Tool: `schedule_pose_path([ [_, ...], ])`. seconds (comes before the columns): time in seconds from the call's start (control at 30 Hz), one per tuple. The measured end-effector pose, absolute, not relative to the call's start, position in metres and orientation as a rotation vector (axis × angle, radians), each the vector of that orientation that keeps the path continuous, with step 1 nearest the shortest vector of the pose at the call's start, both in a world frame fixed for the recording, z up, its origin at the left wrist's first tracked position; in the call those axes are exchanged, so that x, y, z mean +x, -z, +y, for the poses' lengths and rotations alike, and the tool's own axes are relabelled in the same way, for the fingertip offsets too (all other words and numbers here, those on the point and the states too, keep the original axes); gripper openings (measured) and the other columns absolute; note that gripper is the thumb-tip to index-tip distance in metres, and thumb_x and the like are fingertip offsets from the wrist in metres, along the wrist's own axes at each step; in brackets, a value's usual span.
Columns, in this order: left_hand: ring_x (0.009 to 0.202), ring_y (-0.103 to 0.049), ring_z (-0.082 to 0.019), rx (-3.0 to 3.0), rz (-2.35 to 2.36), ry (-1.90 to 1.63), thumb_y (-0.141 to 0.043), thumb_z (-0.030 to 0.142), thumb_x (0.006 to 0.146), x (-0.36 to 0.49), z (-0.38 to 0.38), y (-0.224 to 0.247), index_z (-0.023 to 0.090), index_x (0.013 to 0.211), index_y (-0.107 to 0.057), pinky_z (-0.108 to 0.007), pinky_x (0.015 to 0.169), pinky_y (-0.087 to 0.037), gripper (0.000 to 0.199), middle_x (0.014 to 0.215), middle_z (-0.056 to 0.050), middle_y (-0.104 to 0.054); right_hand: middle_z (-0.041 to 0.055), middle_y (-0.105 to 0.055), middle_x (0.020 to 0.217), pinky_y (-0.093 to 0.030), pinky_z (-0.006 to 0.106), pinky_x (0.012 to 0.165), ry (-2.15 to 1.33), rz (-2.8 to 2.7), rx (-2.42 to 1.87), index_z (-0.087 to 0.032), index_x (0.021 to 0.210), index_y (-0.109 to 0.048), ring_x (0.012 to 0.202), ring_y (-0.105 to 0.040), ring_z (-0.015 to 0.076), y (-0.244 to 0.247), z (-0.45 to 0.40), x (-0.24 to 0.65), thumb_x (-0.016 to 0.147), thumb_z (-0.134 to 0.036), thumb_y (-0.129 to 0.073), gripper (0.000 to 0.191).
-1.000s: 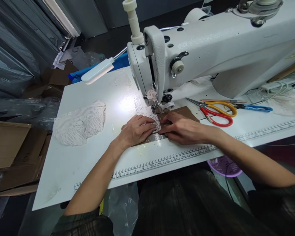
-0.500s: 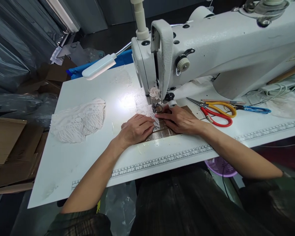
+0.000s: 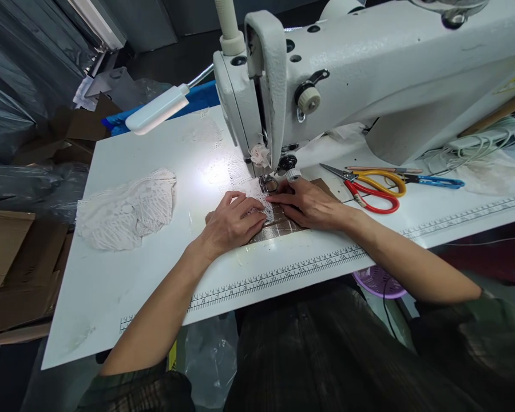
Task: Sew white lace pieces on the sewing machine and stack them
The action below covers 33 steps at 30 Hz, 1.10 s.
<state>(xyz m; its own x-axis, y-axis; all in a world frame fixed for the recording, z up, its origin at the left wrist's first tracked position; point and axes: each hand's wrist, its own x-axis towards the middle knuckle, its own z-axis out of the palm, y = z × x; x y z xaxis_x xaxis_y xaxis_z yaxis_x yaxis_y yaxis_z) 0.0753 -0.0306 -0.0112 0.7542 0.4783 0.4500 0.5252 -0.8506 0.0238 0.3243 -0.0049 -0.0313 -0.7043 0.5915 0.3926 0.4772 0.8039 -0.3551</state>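
Got one left hand (image 3: 232,224) and one right hand (image 3: 312,205) loosely curled over one white lace strip (image 3: 251,187) at the sewing machine (image 3: 369,63), can't really tell if pinching. Also spotting one pair of scissors (image 3: 372,197) right of its needle end, one lace bundle (image 3: 126,212) left.

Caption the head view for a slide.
Left hand on white lace, right hand at its edge, before a sewing machine, scissors lying rightward.
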Motion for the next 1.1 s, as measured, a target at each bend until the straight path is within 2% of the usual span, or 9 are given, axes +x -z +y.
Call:
schedule_pose_path([
  [0.2, 0.079, -0.069, -0.017, -2.923, -0.78, 0.603, -0.055, 0.015, 0.096, 0.076, -0.032, 0.006, 0.019, 0.092, -0.071, -0.035, 0.073, -0.053, 0.017, 0.095, -0.005, -0.077, 0.016, -0.06, 0.113, -0.05, 0.045, 0.091, -0.309, -2.509, -0.785, -0.018, 0.13, -0.069, 0.102, -0.055, 0.0258, 0.029, -0.005, 0.325, 0.097, -0.021, -0.046, 0.04],
  [0.33, 0.078, -0.068, -0.019, -2.908, -0.725, 0.516, -0.056, 0.022, 0.095, 0.078, -0.037, 0.0, 0.018, 0.095, -0.072, -0.04, 0.081, -0.053, 0.017, 0.097, -0.006, -0.076, 0.0145, -0.061, 0.113, -0.049, 0.044, 0.09, -0.315, -2.573, -0.768, -0.022, 0.126, -0.072, 0.102, -0.054, 0.026, 0.025, -0.007, 0.325, 0.096, -0.021, -0.05, 0.038],
  [0.43, 0.074, -0.067, -0.019, -2.836, -0.693, 0.493, -0.054, 0.024, 0.094, 0.083, -0.039, -0.004, 0.017, 0.089, -0.073, -0.046, 0.089, -0.051, 0.021, 0.089, -0.006, -0.075, 0.0143, -0.061, 0.114, -0.048, 0.044, 0.088, -0.321, -2.608, -0.774, -0.025, 0.123, -0.074, 0.104, -0.055, 0.0269, 0.021, -0.008, 0.325, 0.096, -0.023, -0.051, 0.036],
  [0.63, 0.076, -0.065, -0.021, -2.841, -0.829, 0.538, -0.053, 0.024, 0.093, 0.09, -0.041, -0.001, 0.017, 0.081, -0.073, -0.041, 0.078, -0.052, 0.024, 0.086, -0.009, -0.073, 0.013, -0.062, 0.114, -0.049, 0.044, 0.089, -0.294, -2.617, -0.82, -0.027, 0.123, -0.073, 0.104, -0.055, 0.0257, 0.018, -0.01, 0.323, 0.096, -0.024, -0.054, 0.034],
  [0.87, 0.081, -0.068, -0.022, -2.842, -0.938, 0.608, -0.057, 0.026, 0.091, 0.087, -0.044, 0.003, 0.016, 0.091, -0.074, -0.048, 0.096, -0.052, 0.02, 0.093, -0.008, -0.074, 0.0139, -0.061, 0.116, -0.051, 0.044, 0.085, -0.279, -2.633, -0.88, -0.026, 0.129, -0.068, 0.101, -0.057, 0.0262, 0.02, -0.01, 0.32, 0.095, -0.024, -0.054, 0.037],
  [1.1, 0.084, -0.068, -0.024, -2.775, -0.977, 0.55, -0.055, 0.028, 0.092, 0.086, -0.042, 0.007, 0.013, 0.099, -0.073, -0.054, 0.101, -0.051, 0.024, 0.097, -0.011, -0.073, 0.0138, -0.06, 0.111, -0.051, 0.04, 0.08, -0.267, -2.64, -0.962, -0.023, 0.134, -0.063, 0.091, -0.056, 0.0234, 0.022, -0.006, 0.315, 0.098, -0.025, -0.05, 0.039],
])
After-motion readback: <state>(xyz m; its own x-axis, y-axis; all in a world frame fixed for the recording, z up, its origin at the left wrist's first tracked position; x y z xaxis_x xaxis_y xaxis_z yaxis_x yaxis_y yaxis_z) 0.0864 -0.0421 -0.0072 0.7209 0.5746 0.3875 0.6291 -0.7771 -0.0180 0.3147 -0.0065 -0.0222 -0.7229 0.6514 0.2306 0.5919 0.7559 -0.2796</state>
